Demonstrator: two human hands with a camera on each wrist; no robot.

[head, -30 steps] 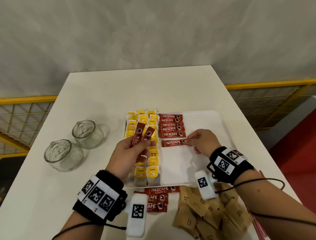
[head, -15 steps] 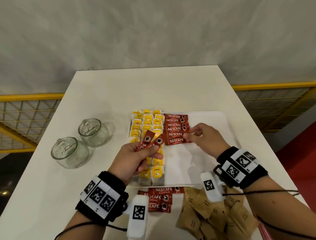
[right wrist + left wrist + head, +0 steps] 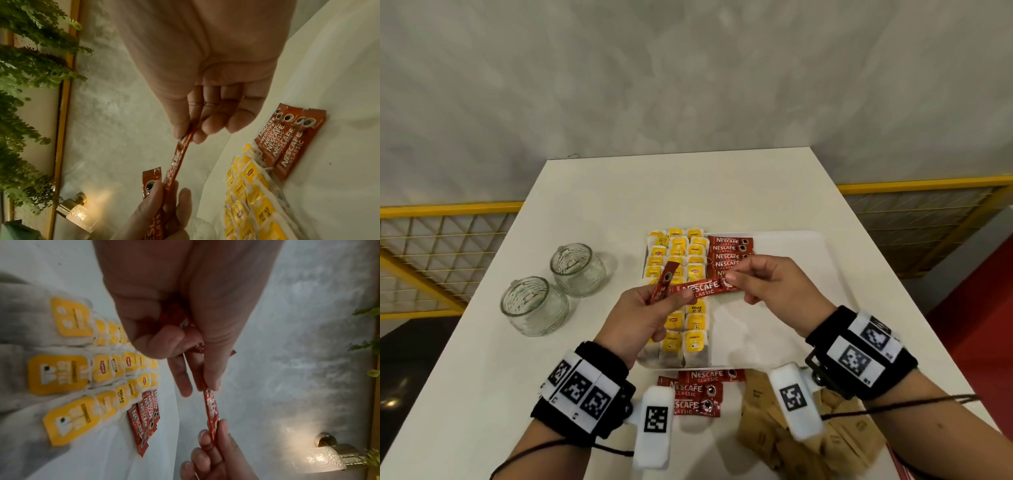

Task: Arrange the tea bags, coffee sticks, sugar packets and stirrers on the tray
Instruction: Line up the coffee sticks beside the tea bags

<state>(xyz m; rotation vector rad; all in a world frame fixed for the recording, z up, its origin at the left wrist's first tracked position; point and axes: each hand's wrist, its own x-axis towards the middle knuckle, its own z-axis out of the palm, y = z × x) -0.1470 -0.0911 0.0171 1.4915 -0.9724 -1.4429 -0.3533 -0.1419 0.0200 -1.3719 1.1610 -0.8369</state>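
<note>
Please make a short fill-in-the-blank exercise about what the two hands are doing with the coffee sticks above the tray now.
1. The right hand pinches one end of a red Nescafe coffee stick whose other end the ____ hand holds.
2. The left hand grips ____ red sticks in total.
3. The yellow-tagged tea bags lie in rows on the white ____.
4. The brown paper sugar packets lie ____ the tray, on the table.

Missing words: left; two; tray; off
</note>
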